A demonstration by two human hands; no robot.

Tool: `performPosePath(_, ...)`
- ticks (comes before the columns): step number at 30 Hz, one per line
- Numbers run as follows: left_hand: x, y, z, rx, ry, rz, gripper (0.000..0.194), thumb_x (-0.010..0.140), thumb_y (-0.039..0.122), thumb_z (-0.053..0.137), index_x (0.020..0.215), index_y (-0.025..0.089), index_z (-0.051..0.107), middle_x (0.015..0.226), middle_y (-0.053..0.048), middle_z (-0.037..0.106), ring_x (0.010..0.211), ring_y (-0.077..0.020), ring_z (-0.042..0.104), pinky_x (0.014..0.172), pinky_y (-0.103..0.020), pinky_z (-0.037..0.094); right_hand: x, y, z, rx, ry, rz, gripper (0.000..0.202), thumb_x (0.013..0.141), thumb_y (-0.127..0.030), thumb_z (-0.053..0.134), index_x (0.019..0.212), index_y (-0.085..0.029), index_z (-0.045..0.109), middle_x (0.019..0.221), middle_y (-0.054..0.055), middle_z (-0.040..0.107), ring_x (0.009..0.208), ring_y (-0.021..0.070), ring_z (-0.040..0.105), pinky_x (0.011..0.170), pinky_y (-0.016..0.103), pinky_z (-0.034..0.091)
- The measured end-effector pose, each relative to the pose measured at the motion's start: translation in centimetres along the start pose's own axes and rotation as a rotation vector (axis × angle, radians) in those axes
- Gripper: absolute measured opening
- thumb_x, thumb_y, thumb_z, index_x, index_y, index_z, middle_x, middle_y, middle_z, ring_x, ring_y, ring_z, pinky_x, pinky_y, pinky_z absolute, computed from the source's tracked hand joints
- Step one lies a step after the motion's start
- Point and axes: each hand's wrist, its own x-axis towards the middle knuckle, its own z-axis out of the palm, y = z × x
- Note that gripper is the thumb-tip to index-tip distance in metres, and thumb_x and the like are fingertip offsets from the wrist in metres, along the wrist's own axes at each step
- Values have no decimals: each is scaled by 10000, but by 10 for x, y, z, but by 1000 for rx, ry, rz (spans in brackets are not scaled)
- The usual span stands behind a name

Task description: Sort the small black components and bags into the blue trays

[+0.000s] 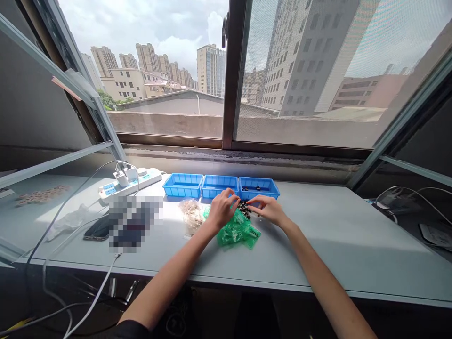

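My left hand [223, 207] is over the green plastic bag [237, 233], its fingers bent together at the tips. What those fingertips hold, if anything, is too small to make out. A pile of small dark parts [244, 208] lies at the bag's upper edge, between my two hands. From the right, my right hand [270, 210] reaches to this pile with thumb and fingers pinched; anything in the pinch is hidden. Just beyond are a left blue bin [182, 192], a middle blue bin [215, 193] and a right blue bin [263, 193] with a few dark parts inside.
A clear bag of beige pieces [191, 216] lies left of the green bag. Further left are a white power strip [130, 183] with plugs, a black phone-like device [97, 230], a blurred-out area and loose cables [106, 278]. A window frame [231, 94] rises behind the desk.
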Motion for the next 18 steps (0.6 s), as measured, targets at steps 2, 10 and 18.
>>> performPosePath(2, 1, -2, -1, 5, -4, -25, 124, 884, 224, 534, 890, 202, 656, 921, -23, 596, 741, -128, 578, 614, -237, 438, -2, 0, 3, -110, -59, -33, 240, 676, -399, 667, 825, -221, 727, 921, 45, 700, 445, 93, 523, 487, 269, 441)
performPosePath(10, -1, 0, -1, -58, -76, 5, 247, 849, 354, 587, 680, 187, 654, 891, -30, 581, 757, -140, 559, 632, -264, 414, -4, -2, 6, -270, -102, 2, 180, 749, -345, 591, 828, -247, 719, 858, 20, 675, 595, 140, 574, 559, 266, 428)
performPosePath(18, -3, 4, 1, -74, -288, 52, 240, 854, 371, 575, 709, 194, 644, 801, -20, 593, 801, -175, 549, 705, -305, 385, -4, 5, 6, -189, 24, 30, 130, 696, -347, 632, 700, -244, 711, 780, 22, 690, 555, 142, 533, 530, 276, 388)
